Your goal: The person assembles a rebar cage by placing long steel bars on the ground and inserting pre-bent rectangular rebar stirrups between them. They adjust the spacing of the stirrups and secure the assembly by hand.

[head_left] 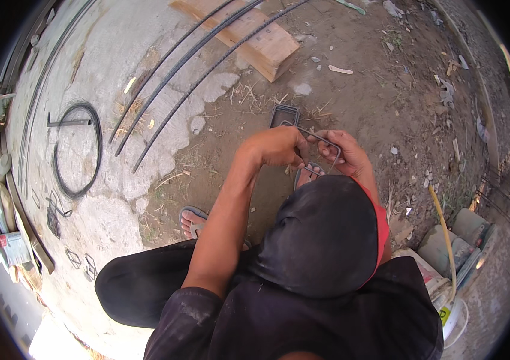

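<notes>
A bent steel rebar stirrup (334,146), thin and rectangular, is held between my two hands in front of my body. My left hand (277,146) is closed on its left part, with fingers pinched against the rod. Around its right side the fingers of my right hand (346,153) are curled, gripping near the bent corner. Just beyond the hands, a stack of similar dark stirrups (285,113) lies on the dirt. A black cap (315,240) with a red edge covers part of my right forearm and the lower end of the stirrup.
Long rebar rods (177,72) cross a wooden block (261,51) at the top. On the concrete to the left lie a wire coil (57,162) and several loose stirrups (55,219). Bags (13,247) line the left edge. Grey containers (447,246) and a yellow hose (445,231) are at right.
</notes>
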